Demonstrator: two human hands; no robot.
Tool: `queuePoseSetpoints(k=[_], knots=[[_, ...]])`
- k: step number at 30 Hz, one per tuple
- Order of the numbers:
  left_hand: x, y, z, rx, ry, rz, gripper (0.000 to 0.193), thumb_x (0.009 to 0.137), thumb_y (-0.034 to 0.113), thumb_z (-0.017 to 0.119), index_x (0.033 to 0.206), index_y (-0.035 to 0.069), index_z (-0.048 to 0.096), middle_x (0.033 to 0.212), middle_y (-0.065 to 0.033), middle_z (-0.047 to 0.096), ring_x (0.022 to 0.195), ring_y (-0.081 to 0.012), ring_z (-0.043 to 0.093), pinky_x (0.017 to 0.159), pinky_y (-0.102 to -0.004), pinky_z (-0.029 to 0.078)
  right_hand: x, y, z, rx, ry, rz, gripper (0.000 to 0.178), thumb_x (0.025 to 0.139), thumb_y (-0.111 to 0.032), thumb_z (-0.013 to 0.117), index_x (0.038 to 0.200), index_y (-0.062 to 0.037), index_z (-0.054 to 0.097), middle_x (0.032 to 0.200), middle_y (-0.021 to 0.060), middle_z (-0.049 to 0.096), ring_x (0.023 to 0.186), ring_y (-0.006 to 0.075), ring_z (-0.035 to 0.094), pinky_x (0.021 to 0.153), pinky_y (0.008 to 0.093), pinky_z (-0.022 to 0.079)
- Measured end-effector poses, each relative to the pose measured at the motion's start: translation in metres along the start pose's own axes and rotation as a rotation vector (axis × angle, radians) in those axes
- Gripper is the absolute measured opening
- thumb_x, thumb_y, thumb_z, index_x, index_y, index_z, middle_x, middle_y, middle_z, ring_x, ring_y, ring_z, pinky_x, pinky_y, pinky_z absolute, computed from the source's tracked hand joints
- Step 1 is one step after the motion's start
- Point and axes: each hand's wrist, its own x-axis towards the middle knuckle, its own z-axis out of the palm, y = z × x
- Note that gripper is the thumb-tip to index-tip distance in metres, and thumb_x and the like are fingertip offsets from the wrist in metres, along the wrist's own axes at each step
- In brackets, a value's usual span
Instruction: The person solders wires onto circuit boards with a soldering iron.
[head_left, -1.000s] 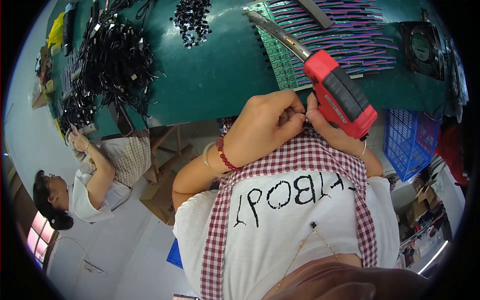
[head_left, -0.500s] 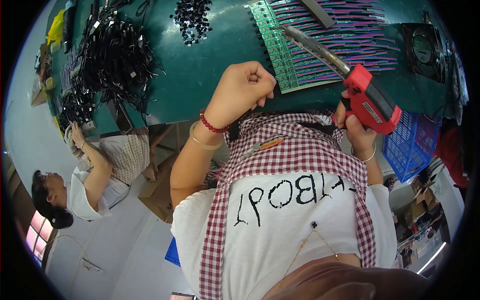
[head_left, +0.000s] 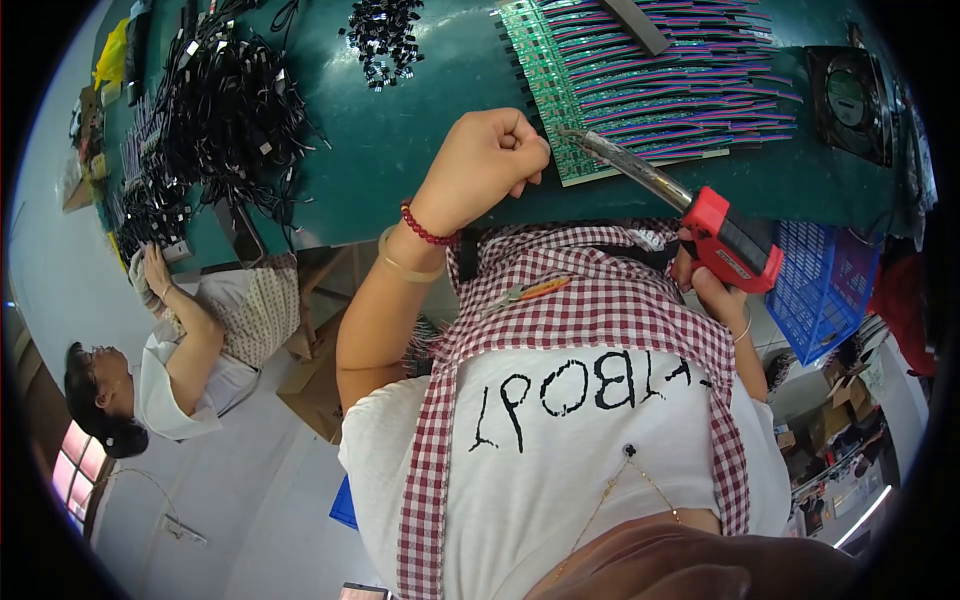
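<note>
My right hand (head_left: 708,285) is wrapped round the handle of a red and black soldering gun (head_left: 735,240). Its long metal tip reaches left to the near end of a panel of small green circuit boards (head_left: 545,85). Rows of thin multicoloured wires (head_left: 670,95) run rightward from that panel. Beside the panel's left edge, my left hand (head_left: 487,155) is closed with thumb and fingers pinched together; whatever they hold is hidden. A dark grey bar (head_left: 637,25) lies across the wires at the far side.
Small black connectors (head_left: 382,40) are heaped on the green table (head_left: 400,110). Bundled black cables (head_left: 230,110) pile up at the left, near a co-worker (head_left: 180,340). A black fan (head_left: 850,105) stands at the right, above a blue basket (head_left: 825,285). Tweezers or pliers (head_left: 540,290) rest on my apron.
The soldering gun has come nearer to me, its tip shifting from farther up the panel to the near end. My left hand has moved slightly away from me, still closed.
</note>
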Motion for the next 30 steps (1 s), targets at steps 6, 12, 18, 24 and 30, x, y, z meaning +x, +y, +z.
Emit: queuePoseSetpoints(k=[6, 12, 18, 24, 30], knots=[[0.0016, 0.0004, -0.0016, 0.033, -0.028, -0.017, 0.012, 0.083, 0.011, 0.06, 0.074, 0.004, 0.054, 0.062, -0.0015, 0.059, 0.047, -0.0032, 0.048, 0.041, -0.0165, 0.033, -0.0072, 0.0021, 0.0036, -0.134, 0.065, 0.047, 0.056, 0.081, -0.028, 0.063, 0.125, 0.0021, 0.046, 0.071, 0.0064, 0.052, 0.062, 0.0131, 0.046, 0.057, 0.0251, 0.038], [0.0026, -0.0016, -0.0017, 0.011, -0.029, -0.025, 0.012, 0.082, 0.011, 0.06, 0.073, 0.004, 0.054, 0.061, -0.0016, 0.059, 0.046, -0.0033, 0.048, 0.04, -0.0165, 0.033, -0.0056, 0.0021, 0.0016, -0.18, 0.025, 0.027, 0.053, 0.082, -0.023, 0.062, 0.125, 0.0025, 0.046, 0.074, 0.0067, 0.053, 0.064, 0.0128, 0.048, 0.058, 0.0251, 0.039], [0.0019, -0.0017, -0.0004, 0.007, -0.022, -0.014, 0.012, 0.082, 0.01, 0.06, 0.074, 0.004, 0.054, 0.061, -0.0016, 0.059, 0.046, -0.0034, 0.048, 0.04, -0.0165, 0.033, -0.006, 0.0013, 0.0034, -0.191, 0.03, 0.002, 0.049, 0.083, -0.02, 0.061, 0.124, 0.0027, 0.048, 0.075, 0.0065, 0.054, 0.066, 0.0126, 0.048, 0.059, 0.0248, 0.039], [0.0012, -0.0016, 0.0005, 0.02, -0.013, -0.008, 0.012, 0.082, 0.01, 0.06, 0.074, 0.005, 0.054, 0.061, -0.0016, 0.058, 0.046, -0.0035, 0.047, 0.04, -0.0164, 0.033, -0.0076, 0.0016, 0.0051, -0.171, 0.034, -0.003, 0.049, 0.083, -0.02, 0.061, 0.124, 0.003, 0.048, 0.074, 0.0065, 0.054, 0.064, 0.0127, 0.048, 0.058, 0.0247, 0.039], [0.0007, -0.0014, 0.0019, 0.016, -0.004, -0.008, 0.012, 0.082, 0.009, 0.059, 0.073, 0.005, 0.053, 0.061, -0.0014, 0.058, 0.046, -0.0035, 0.047, 0.041, -0.0166, 0.032, -0.0079, 0.0028, 0.0045, -0.187, 0.016, -0.036, 0.045, 0.083, -0.019, 0.061, 0.121, 0.0026, 0.049, 0.072, 0.0074, 0.054, 0.062, 0.0129, 0.048, 0.058, 0.0255, 0.039]])
